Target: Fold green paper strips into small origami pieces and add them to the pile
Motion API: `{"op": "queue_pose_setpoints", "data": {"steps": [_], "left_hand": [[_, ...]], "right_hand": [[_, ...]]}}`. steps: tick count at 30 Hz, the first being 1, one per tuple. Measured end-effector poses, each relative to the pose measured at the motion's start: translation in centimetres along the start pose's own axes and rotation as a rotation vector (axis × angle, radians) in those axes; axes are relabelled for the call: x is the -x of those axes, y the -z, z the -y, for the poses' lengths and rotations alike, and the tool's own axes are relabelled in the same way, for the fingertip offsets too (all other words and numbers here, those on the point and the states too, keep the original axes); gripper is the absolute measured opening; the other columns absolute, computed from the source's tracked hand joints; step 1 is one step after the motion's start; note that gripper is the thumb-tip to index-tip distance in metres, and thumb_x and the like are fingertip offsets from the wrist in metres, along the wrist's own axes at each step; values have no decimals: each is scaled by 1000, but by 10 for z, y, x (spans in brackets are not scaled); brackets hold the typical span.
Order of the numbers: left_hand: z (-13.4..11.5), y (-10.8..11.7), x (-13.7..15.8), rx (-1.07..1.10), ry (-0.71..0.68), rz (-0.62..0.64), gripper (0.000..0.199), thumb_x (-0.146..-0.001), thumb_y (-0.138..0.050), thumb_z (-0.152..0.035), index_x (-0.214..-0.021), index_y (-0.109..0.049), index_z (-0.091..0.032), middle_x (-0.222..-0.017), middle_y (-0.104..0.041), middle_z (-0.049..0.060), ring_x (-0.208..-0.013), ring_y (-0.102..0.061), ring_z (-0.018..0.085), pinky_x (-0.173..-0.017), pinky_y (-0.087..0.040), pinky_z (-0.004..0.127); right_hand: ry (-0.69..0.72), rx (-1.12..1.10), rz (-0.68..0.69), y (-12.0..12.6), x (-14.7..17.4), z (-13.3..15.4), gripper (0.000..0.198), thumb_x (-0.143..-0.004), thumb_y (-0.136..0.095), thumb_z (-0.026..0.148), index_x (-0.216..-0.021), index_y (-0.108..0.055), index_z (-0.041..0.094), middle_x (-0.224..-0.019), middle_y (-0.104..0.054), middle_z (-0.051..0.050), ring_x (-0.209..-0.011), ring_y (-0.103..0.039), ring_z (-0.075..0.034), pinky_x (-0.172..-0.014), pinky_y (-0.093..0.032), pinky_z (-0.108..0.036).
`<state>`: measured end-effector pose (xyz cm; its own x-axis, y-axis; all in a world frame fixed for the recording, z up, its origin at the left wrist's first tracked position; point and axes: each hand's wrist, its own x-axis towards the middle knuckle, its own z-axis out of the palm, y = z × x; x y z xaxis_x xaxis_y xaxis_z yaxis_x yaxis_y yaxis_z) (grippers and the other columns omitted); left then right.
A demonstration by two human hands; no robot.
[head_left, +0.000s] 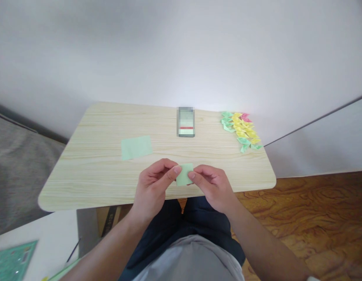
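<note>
A small folded piece of light green paper [184, 175] is held up near the front edge of the table. My left hand [154, 183] pinches its left side, thumb on top. On its right side my right hand [212, 183] grips it the same way, with the thumb on the face of the paper. The fingers behind the paper are mostly hidden. Flat on the table, to the left and beyond my left hand, lies a light green sheet of paper [136, 148].
A phone [186, 121] lies at the table's back middle, its screen blurred. Several folded paper pieces [242, 127] in green, yellow and pink cluster at the back right of the wood-grain table [93, 156]. At lower left, a green packet [14, 259] rests on a white surface.
</note>
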<state>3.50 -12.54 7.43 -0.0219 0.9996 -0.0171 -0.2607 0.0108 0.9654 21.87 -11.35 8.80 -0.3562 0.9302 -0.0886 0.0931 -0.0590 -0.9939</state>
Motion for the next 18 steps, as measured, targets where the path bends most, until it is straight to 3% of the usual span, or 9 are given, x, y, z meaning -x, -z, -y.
{"op": "queue_pose_setpoints", "data": {"steps": [9,14,18], "left_hand": [[2,-3,-8,13,-36,-41,13,-90,-73,-27,-81,-71,-18,-74,-63,0,-72,-54,12,-69,-41,26],[2,2,-7,-7,-50,-41,14,-91,-71,-29,-83,-71,-18,-74,-63,0,-73,-53,13,-70,-41,26],[3,1,-6,-25,-68,-32,17,-92,-71,-31,-80,-69,-18,-73,-61,0,-73,-53,13,-70,-41,27]], "right_hand": [[32,113,57,10,-4,9,26,-98,-63,41,-90,-76,20,-88,-78,-2,-86,-69,-17,-80,-49,-28],[64,197,86,10,1,13,28,-101,-59,38,-87,-77,21,-83,-75,0,-80,-66,-14,-75,-46,-26],[70,156,111,11,1,9,30,-101,-58,37,-84,-77,19,-84,-75,-2,-84,-67,-17,-81,-47,-28]]}}
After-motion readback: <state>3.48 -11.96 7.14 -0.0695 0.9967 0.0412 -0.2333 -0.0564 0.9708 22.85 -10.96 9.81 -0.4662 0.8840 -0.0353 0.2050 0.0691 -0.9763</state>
